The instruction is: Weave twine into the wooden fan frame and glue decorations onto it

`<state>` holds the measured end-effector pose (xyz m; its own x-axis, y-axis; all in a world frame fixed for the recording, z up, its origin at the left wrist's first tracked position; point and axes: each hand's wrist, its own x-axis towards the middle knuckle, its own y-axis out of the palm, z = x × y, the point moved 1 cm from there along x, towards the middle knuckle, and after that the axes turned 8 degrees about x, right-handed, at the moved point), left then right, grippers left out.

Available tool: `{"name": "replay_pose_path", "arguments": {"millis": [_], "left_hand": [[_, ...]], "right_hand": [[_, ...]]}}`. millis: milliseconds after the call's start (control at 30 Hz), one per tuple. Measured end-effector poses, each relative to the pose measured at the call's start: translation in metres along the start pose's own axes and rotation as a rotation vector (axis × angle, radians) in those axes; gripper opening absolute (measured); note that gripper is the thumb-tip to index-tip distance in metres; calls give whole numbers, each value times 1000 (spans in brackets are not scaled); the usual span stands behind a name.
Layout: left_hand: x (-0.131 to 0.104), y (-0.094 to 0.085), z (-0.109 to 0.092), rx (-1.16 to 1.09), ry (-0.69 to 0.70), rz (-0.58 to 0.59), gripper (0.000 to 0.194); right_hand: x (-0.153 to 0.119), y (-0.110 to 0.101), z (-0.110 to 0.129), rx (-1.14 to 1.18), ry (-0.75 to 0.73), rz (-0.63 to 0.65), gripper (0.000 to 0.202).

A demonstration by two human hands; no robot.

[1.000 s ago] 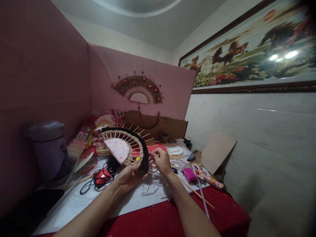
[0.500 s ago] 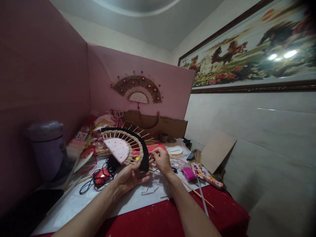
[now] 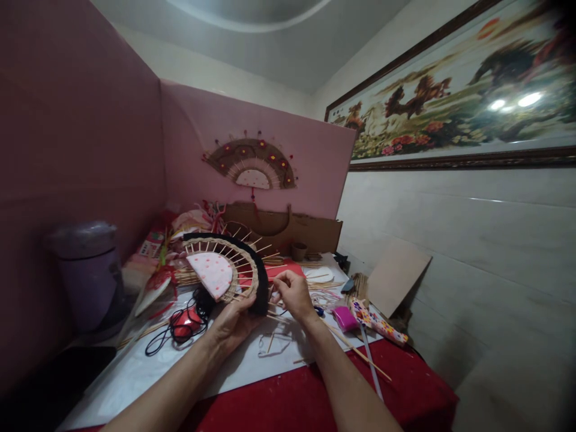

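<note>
- Pink panels [image 3: 198,114] enclose the work area at the back and left; a decorated fan [image 3: 283,174] is mounted on the rear panel.
- Work surface: white sheet [image 3: 243,373] over a red cloth [image 3: 270,411].
- Workpiece: a half-round stick fan [image 3: 210,275], held tilted above the sheet, in front of the person. Its outer band [image 3: 261,282] is black; bare stick ends project beyond it.
- Left hand [image 3: 236,321]: closed on the lower right part of the fan, thumb on the near face, other fingers beneath and partly hidden.
- Right hand [image 3: 292,294]: thumb and forefinger pinched together just beside the black band, apparently on a dark strand [image 3: 272,290]; the strand is too fine to trace fully.
- Adjacent materials: black cord [image 3: 204,305] piled left of the left hand; magenta packet [image 3: 344,318] right of the right hand.
- Step in hand (judgement): working dark strand through the sticks at the band's end.
- Next move (judgement): requires a steady left grip, strand tension, and clearance from the stick tips.
</note>
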<state>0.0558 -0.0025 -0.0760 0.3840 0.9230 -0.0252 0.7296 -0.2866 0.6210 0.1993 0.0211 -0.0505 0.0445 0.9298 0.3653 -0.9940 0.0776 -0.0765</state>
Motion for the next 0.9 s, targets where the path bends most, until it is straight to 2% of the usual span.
{"name": "replay_pose_path", "arguments": {"millis": [133, 267, 533, 700, 900], "left_hand": [[4, -7, 3, 1, 19, -19, 45], [4, -8, 4, 17, 31, -15, 45], [1, -4, 2, 51, 18, -44, 45], [3, -7, 4, 54, 25, -27, 40], [4, -9, 5, 40, 33, -25, 35]], "right_hand": [[-1, -9, 5, -337, -217, -94, 19], [-1, -14, 5, -530, -240, -120, 18], [1, -12, -1, -614, -245, -83, 16], [4, -18, -3, -677, -265, -48, 11], [5, -23, -3, -754, -259, -87, 11]]}}
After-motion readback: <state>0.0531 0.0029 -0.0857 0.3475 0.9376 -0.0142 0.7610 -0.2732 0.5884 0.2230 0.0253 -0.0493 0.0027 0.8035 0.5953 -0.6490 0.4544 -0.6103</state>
